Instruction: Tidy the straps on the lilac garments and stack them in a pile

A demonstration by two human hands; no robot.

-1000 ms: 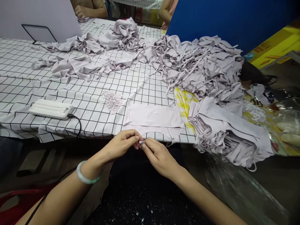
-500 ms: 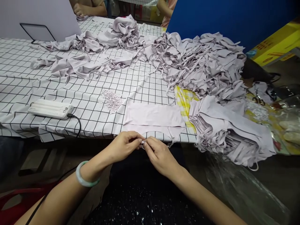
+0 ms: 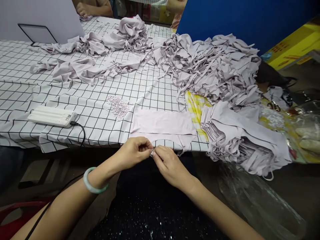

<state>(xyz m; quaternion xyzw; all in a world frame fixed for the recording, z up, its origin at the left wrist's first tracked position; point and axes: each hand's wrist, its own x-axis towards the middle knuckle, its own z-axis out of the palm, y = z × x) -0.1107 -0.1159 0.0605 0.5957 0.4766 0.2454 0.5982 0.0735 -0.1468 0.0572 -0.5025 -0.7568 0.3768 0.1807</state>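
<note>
At the table's front edge, my left hand (image 3: 132, 152) pinches one side of a small pale strap end (image 3: 151, 152). Thumb and fingers of my right hand (image 3: 170, 164) close on its other side, so the fingertips nearly meet. Just beyond them a pale pink strappy garment (image 3: 163, 122) lies flat, its thin straps hanging toward the edge. Fingers cover most of the strap piece. A small pile of tiny pale pieces (image 3: 118, 106) lies to the left of the garment.
Right of the garment is a stack of folded garments (image 3: 250, 130); behind it rises a large loose heap (image 3: 215, 66). A white power bank (image 3: 51, 116) with a black cable lies left. A blue board (image 3: 240, 20) stands at the back. Another person's hand (image 3: 84, 10) shows across the table.
My left hand's fingers have shifted and lifted slightly around the strap end. My right hand keeps its pinch in nearly the same place. The flat garment has not moved.
</note>
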